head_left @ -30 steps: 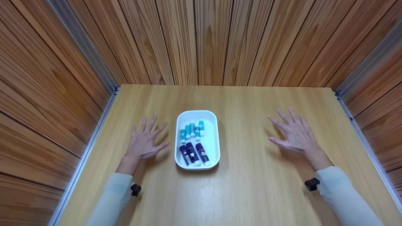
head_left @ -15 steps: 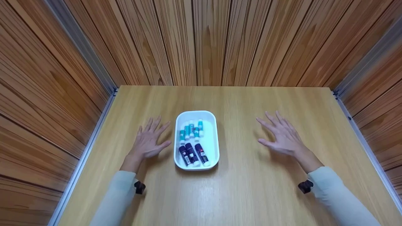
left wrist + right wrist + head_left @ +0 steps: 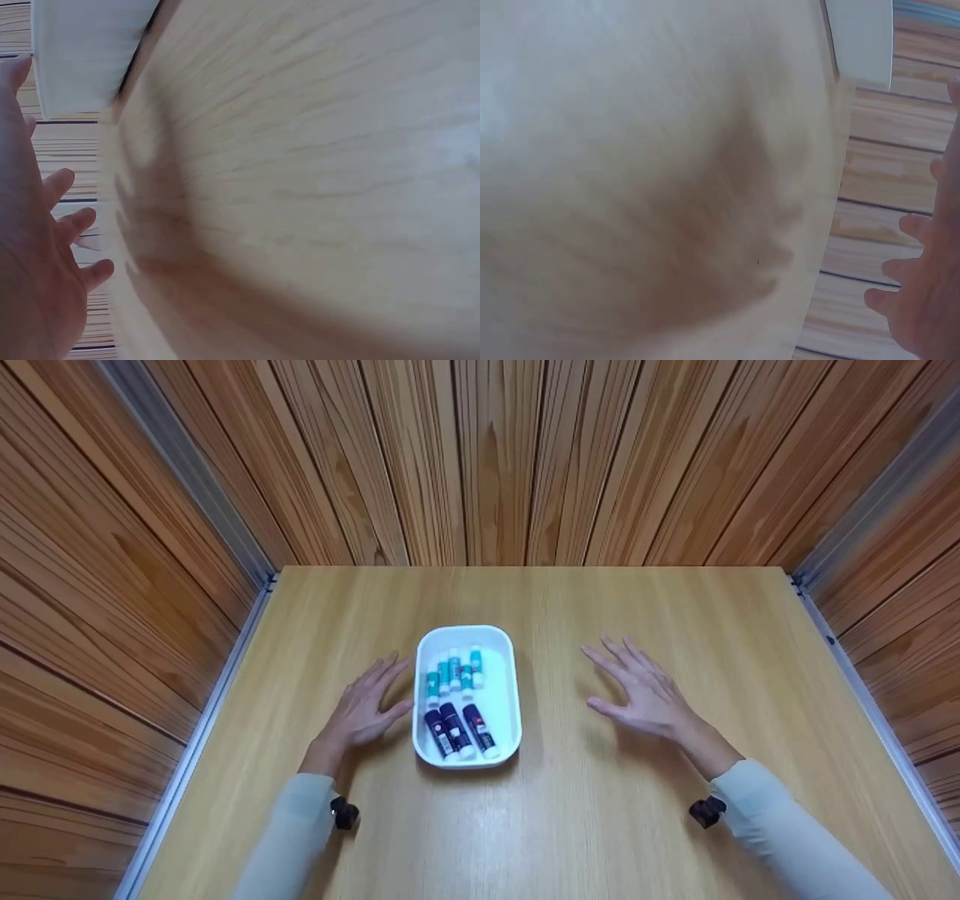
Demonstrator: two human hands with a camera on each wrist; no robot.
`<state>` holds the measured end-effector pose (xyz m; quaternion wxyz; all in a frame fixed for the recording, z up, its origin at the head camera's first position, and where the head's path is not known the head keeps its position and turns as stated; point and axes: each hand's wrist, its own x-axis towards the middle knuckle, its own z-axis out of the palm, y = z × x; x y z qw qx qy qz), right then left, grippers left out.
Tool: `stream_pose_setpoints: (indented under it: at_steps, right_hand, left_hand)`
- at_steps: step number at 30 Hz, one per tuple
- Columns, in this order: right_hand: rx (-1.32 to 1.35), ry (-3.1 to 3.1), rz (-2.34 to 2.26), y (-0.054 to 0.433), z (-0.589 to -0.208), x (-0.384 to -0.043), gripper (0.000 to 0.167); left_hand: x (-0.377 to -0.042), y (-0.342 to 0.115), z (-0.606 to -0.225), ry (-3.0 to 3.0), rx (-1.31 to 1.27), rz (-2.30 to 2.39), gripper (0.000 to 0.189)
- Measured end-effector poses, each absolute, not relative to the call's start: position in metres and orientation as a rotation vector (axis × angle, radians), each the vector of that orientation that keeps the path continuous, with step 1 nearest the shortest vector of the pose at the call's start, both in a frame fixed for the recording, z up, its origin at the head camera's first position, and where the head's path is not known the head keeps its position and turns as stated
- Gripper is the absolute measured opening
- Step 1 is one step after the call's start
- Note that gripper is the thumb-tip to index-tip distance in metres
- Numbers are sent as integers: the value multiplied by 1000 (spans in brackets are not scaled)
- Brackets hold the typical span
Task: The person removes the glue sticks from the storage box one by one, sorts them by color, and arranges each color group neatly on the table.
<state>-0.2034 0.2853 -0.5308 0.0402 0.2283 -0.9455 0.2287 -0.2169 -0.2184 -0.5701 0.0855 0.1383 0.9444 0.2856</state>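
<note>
Both hands have come inward since the earlier frames: the right hand (image 3: 641, 694) has travelled toward the bench's (image 3: 487, 840) middle from its right edge, and the left hand (image 3: 364, 709) has closed in from the left edge. The tray (image 3: 501, 690) has stayed put, a little left of the bench's centre line, its long axis running front to back, square to the back edge.

The left hand is clearly nearer, thumb and fingertips just beside the tray's left wall; whether the thumb touches it I cannot tell. The tray lies to the right of that hand, and to the left of the right hand, which stands well apart. Both hands hold nothing: fingers extended, thumbs held away, the right more widely spread.

In the tray, five teal sticks (image 3: 454, 671) lie toward the back end and three purple sticks (image 3: 456, 729) slant across the front.
</note>
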Motion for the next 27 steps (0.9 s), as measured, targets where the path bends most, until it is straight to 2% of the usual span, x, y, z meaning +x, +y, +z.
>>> stream_pose_setpoints:
  at_steps: [27]
  right_hand:
    - [806, -2900, 1081, 207, -517, -196, 81]
  left_hand:
    - [-215, -208, -572, 2705, 366, 965, 80]
